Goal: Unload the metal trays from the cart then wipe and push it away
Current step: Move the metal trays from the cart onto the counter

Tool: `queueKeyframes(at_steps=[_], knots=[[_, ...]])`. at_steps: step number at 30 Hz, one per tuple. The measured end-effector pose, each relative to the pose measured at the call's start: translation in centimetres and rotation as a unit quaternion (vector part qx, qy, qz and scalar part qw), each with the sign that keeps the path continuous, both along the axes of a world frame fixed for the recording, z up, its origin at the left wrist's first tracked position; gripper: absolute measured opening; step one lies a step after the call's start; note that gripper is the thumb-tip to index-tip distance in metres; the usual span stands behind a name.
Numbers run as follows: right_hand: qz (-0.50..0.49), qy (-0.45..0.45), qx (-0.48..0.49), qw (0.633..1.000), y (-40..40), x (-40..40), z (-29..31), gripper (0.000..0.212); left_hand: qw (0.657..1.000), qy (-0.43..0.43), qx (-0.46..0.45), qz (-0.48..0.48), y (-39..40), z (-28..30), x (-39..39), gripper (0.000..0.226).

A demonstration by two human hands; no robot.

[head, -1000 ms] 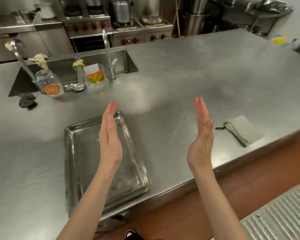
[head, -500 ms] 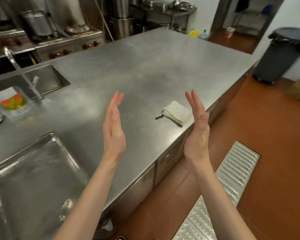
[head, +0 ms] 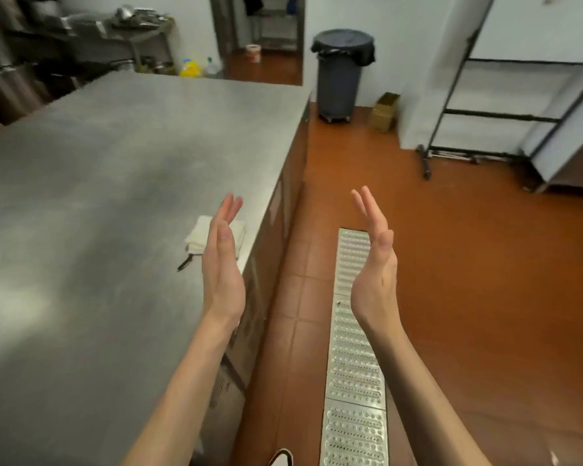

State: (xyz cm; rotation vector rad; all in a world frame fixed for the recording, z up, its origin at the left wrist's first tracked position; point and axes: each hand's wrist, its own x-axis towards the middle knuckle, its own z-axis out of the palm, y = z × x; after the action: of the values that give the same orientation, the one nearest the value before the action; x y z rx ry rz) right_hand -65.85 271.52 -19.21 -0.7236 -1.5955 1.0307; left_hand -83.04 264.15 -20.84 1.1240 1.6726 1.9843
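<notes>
Both hands are up in the air with nothing in them. The left hand [head: 223, 264] has its grip wide, fingers straight and together, palm turned toward the other hand. Same deal with the right hand [head: 376, 264], flat and empty, well apart from the left. Just behind the left hand's fingers a folded white cloth [head: 199, 238] lies on the steel worktop [head: 115, 169], close to its edge. Below the right hand runs a metal floor drain grate [head: 354, 364] set in the reddish tile floor [head: 485, 280]. Far past both hands a dark trash bin [head: 339, 72] stands by the wall, and a black metal rack [head: 505, 116] is off to the right. No trays or cart anywhere in view.
</notes>
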Motion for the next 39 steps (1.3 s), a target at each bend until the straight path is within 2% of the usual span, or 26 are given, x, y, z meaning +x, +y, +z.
queueKeyframes(at_steps=[8, 14, 20, 26, 39], knots=[[-0.164, 0.002, 0.008, 0.986, 1.7, 4.9, 0.0, 0.083, 0.986, 0.024, -0.001, -0.164, 7.0, 0.3, 3.3, 0.061], [-0.306, -0.019, -0.009, 0.952, -0.3, 9.4, -0.2, 0.079, 0.957, 0.014, -0.003, -0.291, 10.3, -0.3, 7.9, 0.064], [-0.415, -0.034, -0.015, 0.909, -3.1, 15.0, -0.2, 0.087, 0.909, 0.002, -0.011, -0.416, 11.4, -0.9, 15.2, 0.060], [-0.517, -0.030, -0.021, 0.855, -7.1, 21.3, -0.6, 0.083, 0.860, 0.004, 0.004, -0.510, 11.6, -1.4, 24.2, 0.056], [-0.653, -0.003, -0.022, 0.757, -18.1, 35.9, -1.6, 0.070, 0.751, 0.023, -0.001, -0.659, 4.4, -2.7, 44.0, 0.059]])
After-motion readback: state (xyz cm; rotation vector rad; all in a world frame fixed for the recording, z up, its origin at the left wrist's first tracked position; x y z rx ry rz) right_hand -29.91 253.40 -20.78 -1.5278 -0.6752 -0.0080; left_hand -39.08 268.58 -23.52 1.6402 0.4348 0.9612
